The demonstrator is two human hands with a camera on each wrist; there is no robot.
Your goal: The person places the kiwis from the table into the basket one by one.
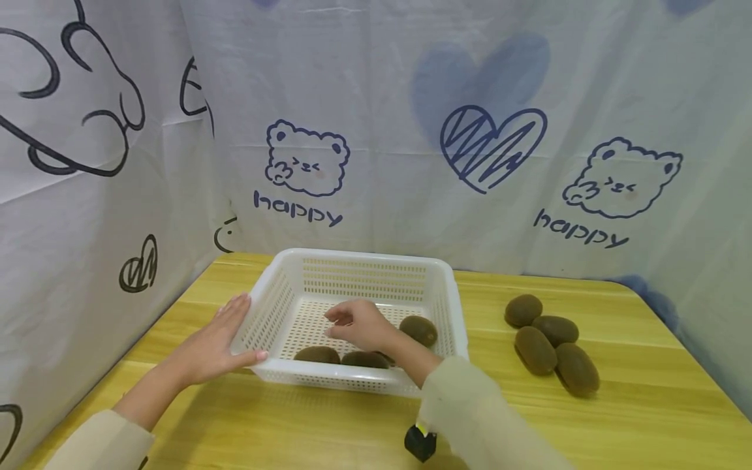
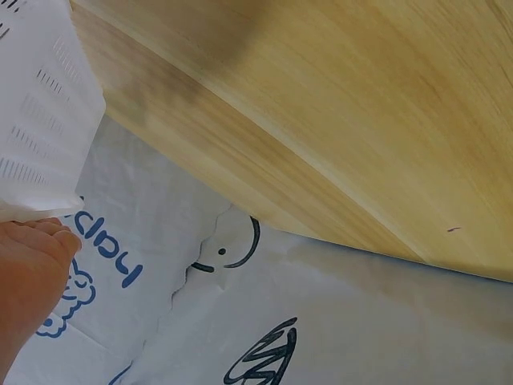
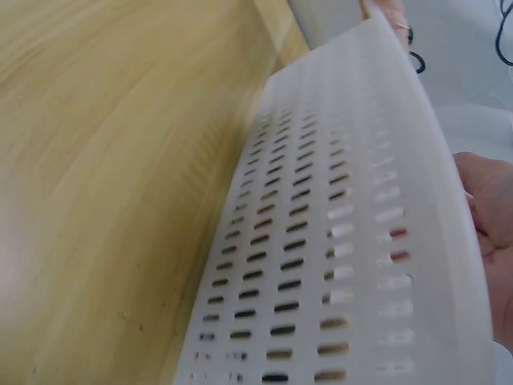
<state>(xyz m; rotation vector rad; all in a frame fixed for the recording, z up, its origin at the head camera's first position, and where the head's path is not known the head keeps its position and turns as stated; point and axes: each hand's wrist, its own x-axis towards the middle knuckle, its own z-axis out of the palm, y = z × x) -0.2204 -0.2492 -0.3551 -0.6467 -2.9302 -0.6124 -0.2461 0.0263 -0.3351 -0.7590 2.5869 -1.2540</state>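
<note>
A white plastic basket (image 1: 358,369) with slotted walls stands on the table. My left hand (image 1: 220,343) rests against its left side, fingers straight along the outside and thumb at the front corner of the rim. In the left wrist view, those fingers (image 2: 48,237) touch just under the rim. My right hand (image 1: 361,325) is inside the basket, fingers loosely bent, with nothing visible between fingers and thumb. Brown kiwis lie in the basket: one kiwi (image 1: 418,331) by the right wrist, others (image 1: 317,354) along the front wall, partly hidden by the rim.
Several more kiwis (image 1: 534,350) lie clustered on the wooden table (image 1: 482,405) to the right of the basket. A white printed cloth (image 1: 399,196) hangs behind the table and along its left side. A small black object (image 1: 420,442) shows below the right sleeve.
</note>
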